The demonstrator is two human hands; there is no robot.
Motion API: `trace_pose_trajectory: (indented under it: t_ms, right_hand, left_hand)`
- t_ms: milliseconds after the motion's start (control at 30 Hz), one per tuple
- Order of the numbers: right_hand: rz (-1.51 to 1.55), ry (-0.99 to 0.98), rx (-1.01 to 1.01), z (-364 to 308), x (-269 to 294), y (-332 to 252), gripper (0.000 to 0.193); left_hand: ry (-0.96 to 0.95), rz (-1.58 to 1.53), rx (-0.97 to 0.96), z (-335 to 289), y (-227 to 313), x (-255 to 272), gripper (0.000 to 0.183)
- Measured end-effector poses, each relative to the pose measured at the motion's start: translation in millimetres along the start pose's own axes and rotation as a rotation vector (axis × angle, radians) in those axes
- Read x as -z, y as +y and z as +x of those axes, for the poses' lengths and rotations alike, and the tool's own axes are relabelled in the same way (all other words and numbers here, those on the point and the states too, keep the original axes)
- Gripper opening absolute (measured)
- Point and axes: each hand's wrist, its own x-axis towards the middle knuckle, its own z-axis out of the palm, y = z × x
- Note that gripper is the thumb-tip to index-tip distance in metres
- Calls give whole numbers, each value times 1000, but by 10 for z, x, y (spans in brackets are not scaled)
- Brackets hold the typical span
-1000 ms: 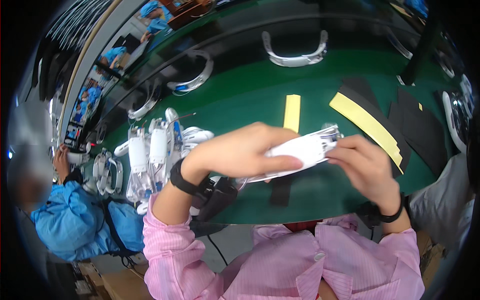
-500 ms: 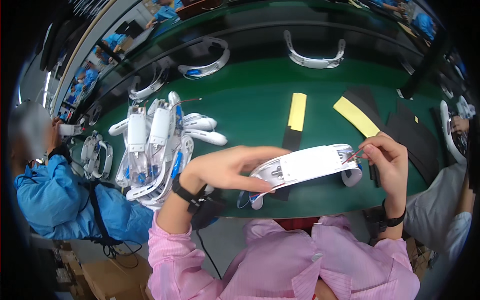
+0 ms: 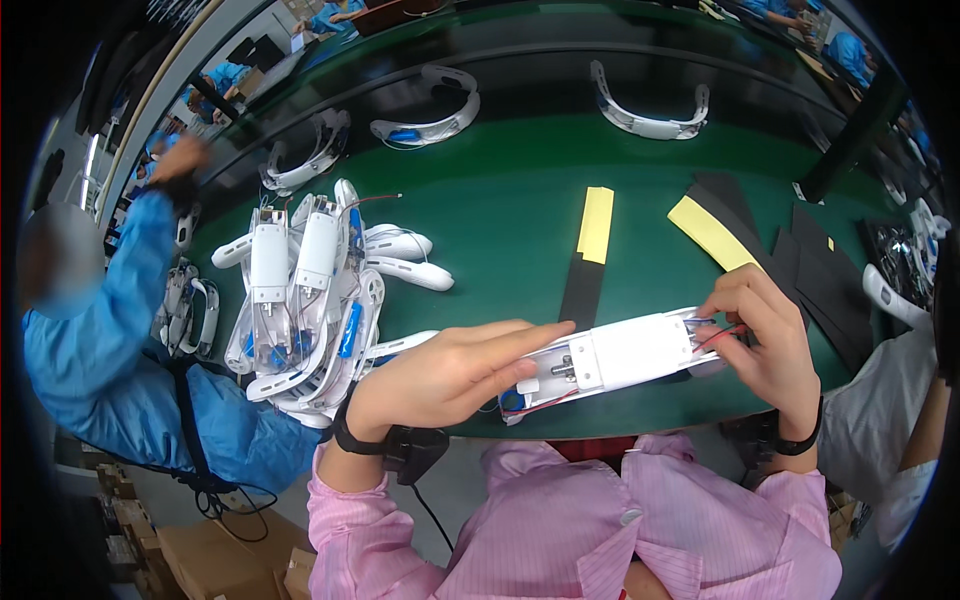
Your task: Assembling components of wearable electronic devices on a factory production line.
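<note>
Just over the bench's near edge is a white curved neckband device (image 3: 640,352), its inner side up, with a flat cover plate, a metal part beside the plate and thin red wires. My left hand (image 3: 450,375) holds its left end, fingers long and nearly straight along the far edge. At the other end, the bent fingers of my right hand (image 3: 765,345) close around the rim beside the red wires (image 3: 722,336). The fingertips there partly hide the wire ends. A yellow-and-black strip (image 3: 590,250) lies just behind the device.
A pile of white neckband devices (image 3: 305,300) lies to my left on the green bench (image 3: 500,220). More devices (image 3: 655,125) stand along the back. Black sheets (image 3: 820,290) and a yellow strip (image 3: 715,232) lie right. A person in blue (image 3: 110,340) sits left; another person's sleeve is right.
My right hand has gone from pinching the red wire out at the side to the device's right end. My left fingers lie flatter along it. The person at left has raised an arm.
</note>
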Motion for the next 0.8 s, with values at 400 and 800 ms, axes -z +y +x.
trace_pose_trajectory:
  t_ms: [400,800]
  right_hand:
    - [952,-322,-368,-55,133,412,12]
    - [517,-286,-169,63,203,216,22]
  left_hand:
    - [69,-114,74,4,26,-197,70]
    - [386,212,-121,-147,21,-421,22]
